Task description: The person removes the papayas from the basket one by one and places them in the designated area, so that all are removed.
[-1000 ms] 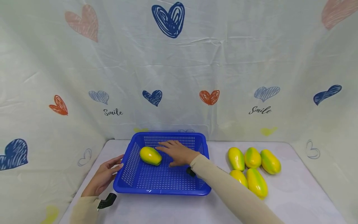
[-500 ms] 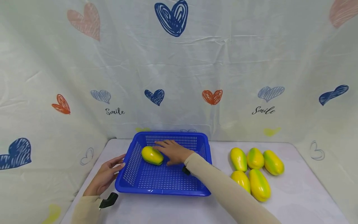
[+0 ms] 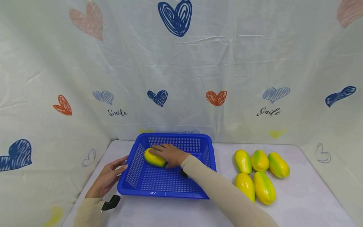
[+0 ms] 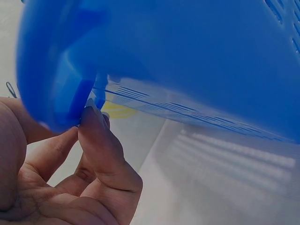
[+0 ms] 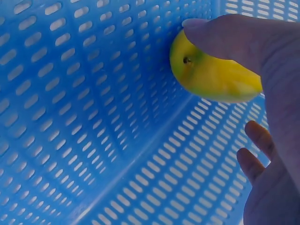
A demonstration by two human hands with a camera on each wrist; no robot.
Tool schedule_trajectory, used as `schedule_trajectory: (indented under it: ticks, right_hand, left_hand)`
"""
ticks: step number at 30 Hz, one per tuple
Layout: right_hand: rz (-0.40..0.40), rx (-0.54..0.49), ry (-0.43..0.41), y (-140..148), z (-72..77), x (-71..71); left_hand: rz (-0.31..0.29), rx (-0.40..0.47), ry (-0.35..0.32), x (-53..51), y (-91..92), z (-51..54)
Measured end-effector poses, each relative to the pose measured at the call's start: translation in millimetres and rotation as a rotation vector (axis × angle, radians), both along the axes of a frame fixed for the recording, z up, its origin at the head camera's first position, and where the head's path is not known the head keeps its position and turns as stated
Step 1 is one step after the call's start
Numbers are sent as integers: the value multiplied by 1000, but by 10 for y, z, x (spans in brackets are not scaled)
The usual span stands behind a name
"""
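A blue perforated plastic basket (image 3: 164, 194) stands on the white table, with one yellow-green papaya (image 3: 154, 160) lying in its back left part. My left hand (image 3: 107, 179) grips the basket's left rim; in the left wrist view its thumb and fingers (image 4: 101, 140) pinch the rim's edge. Over the papaya's right side reaches my right hand (image 3: 172, 155), fingers spread and loosely bent. In the right wrist view a digit lies across the papaya (image 5: 211, 77), while two fingertips (image 5: 251, 161) are apart from it. The papaya's far side is hidden.
Several more papayas (image 3: 265, 188) lie close together on the table, right of the basket. A white curtain (image 3: 181, 75) printed with hearts and "Smile" hangs behind and at the sides of the table (image 3: 300, 195).
My right hand has moved left inside the basket, from beside the papaya to over its right side. My left hand keeps its grip on the rim. The view has shifted slightly.
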State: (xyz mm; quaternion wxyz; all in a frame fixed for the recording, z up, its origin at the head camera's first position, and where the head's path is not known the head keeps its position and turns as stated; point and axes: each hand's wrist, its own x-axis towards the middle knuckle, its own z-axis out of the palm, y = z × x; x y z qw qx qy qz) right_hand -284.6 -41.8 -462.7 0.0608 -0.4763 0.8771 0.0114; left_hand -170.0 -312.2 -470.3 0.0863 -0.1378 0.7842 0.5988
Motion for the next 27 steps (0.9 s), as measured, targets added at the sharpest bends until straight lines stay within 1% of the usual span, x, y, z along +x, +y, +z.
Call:
schedule_trajectory:
  ticks: [4, 9, 12, 19, 27]
  right_hand:
    - [10, 26, 12, -46, -7, 28]
    - [-8, 32, 10, -73, -13, 58]
    - [-17, 34, 27, -82, -5, 73]
    - [-8, 31, 88, -99, 20, 97]
    - [-30, 5, 92, -81, -33, 78]
  left_hand:
    - [-3, -1, 6, 1, 0, -7]
    - [-10, 7, 12, 2, 0, -13]
    - [-11, 10, 15, 2, -8, -17]
    - [-8, 13, 13, 23, -26, -10]
    - [-12, 13, 22, 19, -23, -6]
